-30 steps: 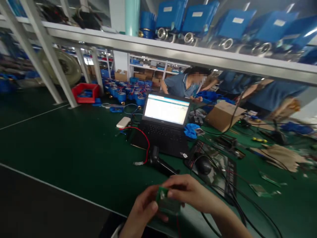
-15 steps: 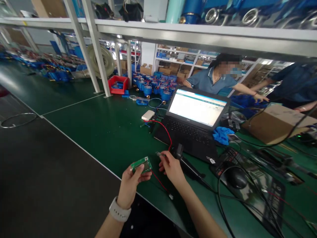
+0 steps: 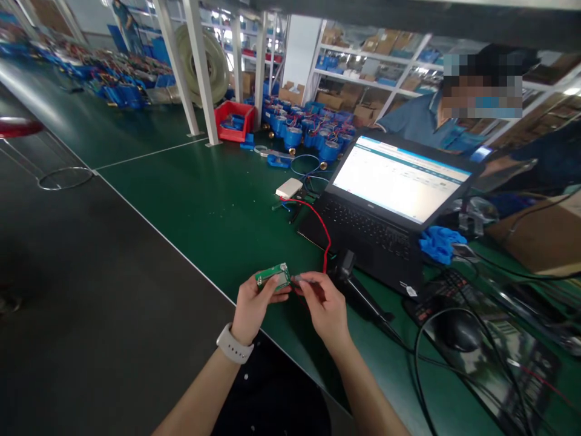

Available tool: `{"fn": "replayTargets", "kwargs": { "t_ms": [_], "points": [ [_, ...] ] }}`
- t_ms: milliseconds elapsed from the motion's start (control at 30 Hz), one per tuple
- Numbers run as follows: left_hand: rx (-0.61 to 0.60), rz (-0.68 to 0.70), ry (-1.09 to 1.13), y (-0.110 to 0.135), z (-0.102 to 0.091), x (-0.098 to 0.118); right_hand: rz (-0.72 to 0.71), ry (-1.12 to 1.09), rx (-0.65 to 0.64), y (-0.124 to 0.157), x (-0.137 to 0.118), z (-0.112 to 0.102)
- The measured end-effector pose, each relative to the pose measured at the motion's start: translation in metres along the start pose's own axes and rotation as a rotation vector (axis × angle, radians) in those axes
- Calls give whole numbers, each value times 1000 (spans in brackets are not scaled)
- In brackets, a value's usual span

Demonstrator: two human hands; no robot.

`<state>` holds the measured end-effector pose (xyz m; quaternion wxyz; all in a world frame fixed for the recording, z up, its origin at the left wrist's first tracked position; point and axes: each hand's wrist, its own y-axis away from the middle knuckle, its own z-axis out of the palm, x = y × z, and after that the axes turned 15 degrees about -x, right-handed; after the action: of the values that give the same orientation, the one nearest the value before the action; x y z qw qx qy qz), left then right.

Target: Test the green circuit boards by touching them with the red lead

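A green circuit board (image 3: 267, 274) with a small grey display lies in the grip of my left hand (image 3: 252, 306), its thumb across the front. My right hand (image 3: 327, 306) is closed in a pinch on a small greyish connector (image 3: 298, 279) at the board's right edge. Whether the connector touches the board or sits in it, I cannot tell. Behind my right fingers, a red cable (image 3: 325, 233) runs back to a small white box (image 3: 289, 188) on the green bench. Red wire shows partly under my right fingertips.
An open laptop (image 3: 370, 221) stands beyond my right hand, with a black handheld scanner (image 3: 358, 290) before it. To the right are a mouse (image 3: 458, 327), looped black cables and a blue cloth (image 3: 441, 243). A red bin (image 3: 233, 121) and blue meters stand farther back. A co-worker (image 3: 408, 124) is behind the laptop.
My right hand has brought the connector left to the board's edge. The board has tilted a little. The view has shifted, and the co-worker has leaned in closer behind the laptop.
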<state>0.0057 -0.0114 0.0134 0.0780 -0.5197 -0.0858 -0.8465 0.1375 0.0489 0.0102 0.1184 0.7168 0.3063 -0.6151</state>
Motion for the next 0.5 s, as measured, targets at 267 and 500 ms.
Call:
{"fn": "replayTargets", "kwargs": {
  "t_ms": [267,500],
  "points": [
    [-9,4,-34,1,-1,-1,-33,158,-27,1,0,1],
    [14,19,-72,2,0,0,-83,279,-29,0,-5,2]
  ]
}}
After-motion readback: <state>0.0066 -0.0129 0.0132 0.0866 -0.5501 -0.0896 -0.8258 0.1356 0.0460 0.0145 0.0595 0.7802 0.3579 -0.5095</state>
